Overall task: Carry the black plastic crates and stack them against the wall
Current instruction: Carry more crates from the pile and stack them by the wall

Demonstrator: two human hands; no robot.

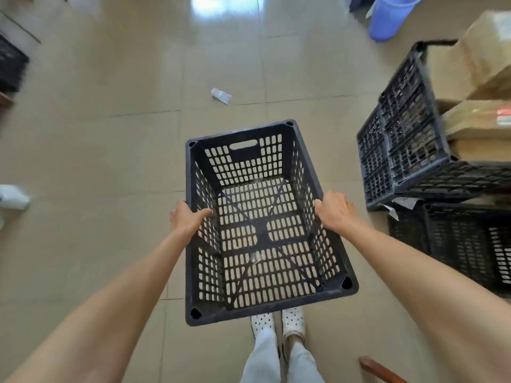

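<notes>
An empty black plastic crate (309, 172) with slotted walls hangs in front of me above the tiled floor, its open top facing up. My left hand (186, 218) grips its left long rim, fingers curled inside. My right hand (333, 210) grips the right long rim. At the right a second black crate (398, 134), holding cardboard boxes, rests on a third black crate (456, 244). Part of another black crate (9, 64) shows at the far left edge.
Brown cardboard boxes (475, 67) fill the upper right crate. A blue bucket (390, 17) stands at the top right. A scrap of clear wrapper (220, 95) lies on the beige tiles ahead. A white object (12, 197) sits at the left edge. My feet (278, 322) are below the crate.
</notes>
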